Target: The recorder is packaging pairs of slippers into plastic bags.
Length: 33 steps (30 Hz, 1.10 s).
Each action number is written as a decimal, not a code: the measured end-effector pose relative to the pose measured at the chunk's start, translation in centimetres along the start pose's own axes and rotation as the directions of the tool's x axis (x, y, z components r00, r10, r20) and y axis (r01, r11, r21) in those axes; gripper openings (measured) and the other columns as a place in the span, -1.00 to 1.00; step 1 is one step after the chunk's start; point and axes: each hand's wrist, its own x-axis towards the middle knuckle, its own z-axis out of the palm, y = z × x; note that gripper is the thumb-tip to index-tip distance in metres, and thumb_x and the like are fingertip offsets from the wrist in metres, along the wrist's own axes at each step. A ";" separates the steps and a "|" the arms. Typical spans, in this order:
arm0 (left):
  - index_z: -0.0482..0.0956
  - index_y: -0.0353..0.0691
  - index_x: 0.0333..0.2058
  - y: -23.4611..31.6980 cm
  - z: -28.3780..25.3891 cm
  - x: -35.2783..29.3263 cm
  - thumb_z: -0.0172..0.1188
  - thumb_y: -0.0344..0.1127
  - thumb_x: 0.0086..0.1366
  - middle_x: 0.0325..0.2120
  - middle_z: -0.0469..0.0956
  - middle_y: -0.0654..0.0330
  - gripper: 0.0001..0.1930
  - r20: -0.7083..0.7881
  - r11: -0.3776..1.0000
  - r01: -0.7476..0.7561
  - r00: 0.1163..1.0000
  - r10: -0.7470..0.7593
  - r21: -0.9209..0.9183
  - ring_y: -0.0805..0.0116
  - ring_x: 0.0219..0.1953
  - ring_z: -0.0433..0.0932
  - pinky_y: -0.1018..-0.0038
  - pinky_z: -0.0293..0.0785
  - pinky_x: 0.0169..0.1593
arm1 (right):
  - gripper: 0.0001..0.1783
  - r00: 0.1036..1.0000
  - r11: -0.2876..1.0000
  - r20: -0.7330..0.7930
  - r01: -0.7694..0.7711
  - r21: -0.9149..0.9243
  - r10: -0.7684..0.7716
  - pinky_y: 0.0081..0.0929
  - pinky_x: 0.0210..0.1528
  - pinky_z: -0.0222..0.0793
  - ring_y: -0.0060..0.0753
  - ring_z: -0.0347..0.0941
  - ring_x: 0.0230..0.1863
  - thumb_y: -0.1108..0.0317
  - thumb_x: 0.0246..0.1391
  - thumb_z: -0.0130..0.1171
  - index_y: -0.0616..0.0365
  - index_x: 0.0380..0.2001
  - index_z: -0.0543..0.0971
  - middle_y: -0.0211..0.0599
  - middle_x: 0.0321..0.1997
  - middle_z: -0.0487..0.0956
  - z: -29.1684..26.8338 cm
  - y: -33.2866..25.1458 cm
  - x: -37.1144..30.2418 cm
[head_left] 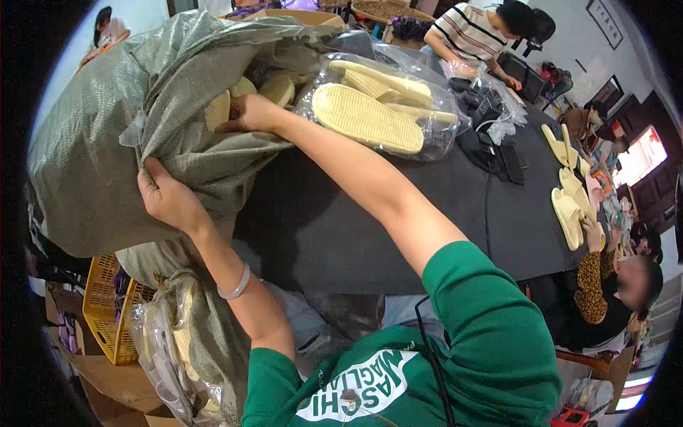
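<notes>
The woven sack (85,171), upper left of the frame, contains pale yellow slippers (278,90); the clear plastic bag (445,141), upper centre, holds more. The left hand (171,197) grasps the sack's edge. The right hand (255,114) enters its mouth – one slipper (218,112) adjoins the bent fingertips – but whether they grip it cannot be determined.

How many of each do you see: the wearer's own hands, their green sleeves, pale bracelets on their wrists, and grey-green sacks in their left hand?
Left hand and right hand: 2
Green sleeves: 2
Pale bracelet: 1
Grey-green sack: 1
Total: 6
</notes>
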 end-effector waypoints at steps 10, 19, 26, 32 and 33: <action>0.49 -0.44 -0.10 0.0 -0.6 0.2 0.07 -0.10 0.34 -0.15 0.53 -0.04 -0.57 0.074 0.992 -0.053 0.996 0.044 0.118 0.16 -0.14 0.48 0.35 0.35 -0.02 | -0.33 0.994 0.968 -0.078 -0.051 0.247 0.072 -0.38 0.06 0.31 -0.35 0.43 0.05 0.26 -0.08 0.33 0.20 0.11 0.37 -0.17 -0.05 0.56 2.7 -2.2 -1.0; 0.46 -0.40 -0.05 1.7 1.6 -1.8 -0.09 -0.33 0.40 -0.06 0.49 0.00 -0.71 0.081 0.999 -0.020 0.996 0.024 -0.047 0.17 -0.03 0.46 0.36 0.32 0.06 | -0.55 0.771 0.487 -0.394 0.125 0.864 0.501 -0.47 -0.12 0.45 -0.37 0.52 -0.18 0.29 0.05 0.27 0.23 -0.03 0.42 -0.25 -0.14 0.54 0.4 2.0 -7.6; 0.42 -0.46 -0.03 -1.3 0.7 -0.4 -0.08 -0.30 0.40 -0.06 0.47 -0.07 -0.67 -0.078 0.997 -0.057 0.995 0.061 0.046 0.10 -0.06 0.47 0.34 0.33 0.05 | -0.55 0.491 0.696 -0.765 0.369 0.616 0.417 -0.46 -0.07 0.35 -0.44 0.43 -0.15 0.29 0.00 0.29 0.19 -0.06 0.43 -0.32 -0.19 0.51 -3.1 -3.2 -7.2; 0.40 -0.50 -0.03 -2.0 1.7 0.3 -0.05 -0.25 0.40 -0.08 0.47 -0.15 -0.63 -0.058 0.993 -0.055 0.996 0.061 0.104 0.03 -0.09 0.47 0.29 0.35 -0.01 | -0.68 0.258 0.709 -0.876 0.514 0.482 0.408 -0.51 -0.31 0.42 -0.48 0.47 -0.33 0.15 0.07 0.24 0.09 -0.20 0.48 -0.37 -0.32 0.51 -18.3 -0.6 -8.4; 0.40 -0.50 -0.03 -2.9 0.0 1.2 -0.05 -0.25 0.39 -0.09 0.47 -0.16 -0.63 -0.073 0.981 -0.064 0.994 0.078 0.186 0.01 -0.09 0.47 0.28 0.35 -0.02 | -0.46 0.262 0.696 -0.871 0.525 0.489 0.415 -0.40 -0.12 0.33 -0.43 0.38 -0.17 0.06 0.02 0.25 0.15 -0.03 0.41 -0.29 -0.17 0.46 -17.0 -1.4 -10.0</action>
